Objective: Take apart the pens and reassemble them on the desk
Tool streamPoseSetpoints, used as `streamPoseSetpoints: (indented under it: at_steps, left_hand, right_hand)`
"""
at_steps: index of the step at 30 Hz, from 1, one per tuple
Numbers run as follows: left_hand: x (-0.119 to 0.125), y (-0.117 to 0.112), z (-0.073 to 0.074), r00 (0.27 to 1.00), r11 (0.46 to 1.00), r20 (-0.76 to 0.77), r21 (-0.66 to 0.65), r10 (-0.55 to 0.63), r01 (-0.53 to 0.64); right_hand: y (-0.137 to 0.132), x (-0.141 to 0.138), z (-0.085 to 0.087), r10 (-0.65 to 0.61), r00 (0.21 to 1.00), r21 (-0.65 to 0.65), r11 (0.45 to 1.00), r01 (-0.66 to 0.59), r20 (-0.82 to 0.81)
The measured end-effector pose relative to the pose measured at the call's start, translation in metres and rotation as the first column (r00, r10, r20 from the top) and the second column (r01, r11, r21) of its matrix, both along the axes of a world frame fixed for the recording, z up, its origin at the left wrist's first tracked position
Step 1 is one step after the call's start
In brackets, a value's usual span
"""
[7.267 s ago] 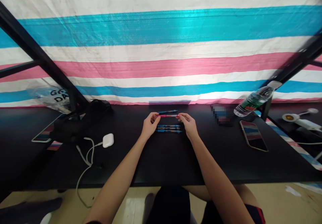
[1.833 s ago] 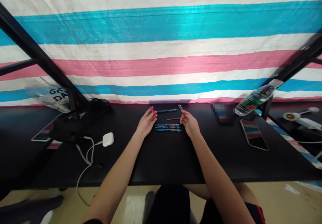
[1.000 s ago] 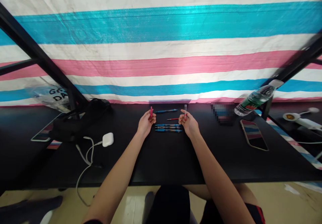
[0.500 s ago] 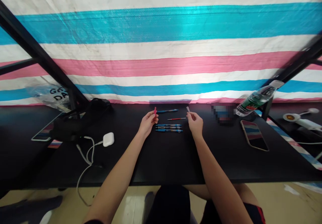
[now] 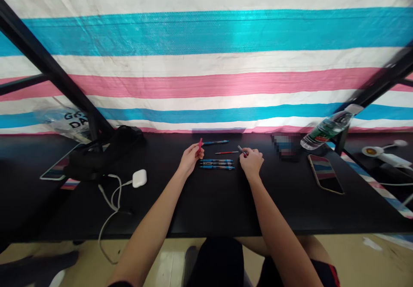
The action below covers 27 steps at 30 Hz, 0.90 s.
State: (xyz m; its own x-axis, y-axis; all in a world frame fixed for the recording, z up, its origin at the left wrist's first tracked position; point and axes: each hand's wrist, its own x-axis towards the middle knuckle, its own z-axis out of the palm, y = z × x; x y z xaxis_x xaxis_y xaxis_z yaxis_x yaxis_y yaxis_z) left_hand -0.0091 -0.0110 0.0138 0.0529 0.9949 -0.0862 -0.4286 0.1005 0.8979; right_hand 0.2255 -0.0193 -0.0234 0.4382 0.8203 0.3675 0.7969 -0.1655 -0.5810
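My left hand [image 5: 190, 157] is closed around a short red pen part [image 5: 200, 142], which stands up from the fingertips. In my right hand [image 5: 251, 161] is a pen barrel [image 5: 240, 149], clear or grey at its tip and red near the fingers; the rest is hidden in the grip. Between the hands a thin red pen refill [image 5: 226, 152] lies on the black table [image 5: 213, 205]. Just nearer, three blue pens [image 5: 216, 164] lie side by side. Another blue pen [image 5: 215, 142] rests farther back, beside the red part.
To the right are a phone [image 5: 325, 173], a leaning water bottle [image 5: 329, 128] and a blurred-out item [image 5: 286, 146]. On the left lie a white earphone case [image 5: 139, 178], white cables [image 5: 118, 192], a black bag [image 5: 87, 164] and another phone [image 5: 58, 168]. A striped sheet [image 5: 213, 84] hangs behind.
My right hand has turned over and lowered slightly, so the barrel now points up and left with red showing. The red part in my left hand has tilted a little.
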Motion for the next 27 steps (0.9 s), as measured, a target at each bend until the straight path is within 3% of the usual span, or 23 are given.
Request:
streamPoseSetpoints:
  at_steps: [8, 21, 27]
  left_hand:
    - [0.0, 0.0, -0.001, 1.0, 1.0, -0.022, 0.006, -0.005, 0.005]
    - [0.001, -0.001, 0.0, 1.0, 1.0, -0.001, 0.012, -0.009, 0.009]
    - [0.001, 0.0, -0.001, 0.998, 1.0, 0.055, 0.014, 0.01, -0.011]
  right_hand:
    - [-0.001, -0.007, 0.003, 0.189, 0.98, 0.078, 0.978, -0.194, 0.059]
    - [0.003, -0.004, 0.002, 0.329, 0.944, 0.072, 0.941, -0.331, 0.036]
    - [0.001, -0.008, 0.015, 0.352, 0.932, 0.264, 0.894, -0.363, 0.092]
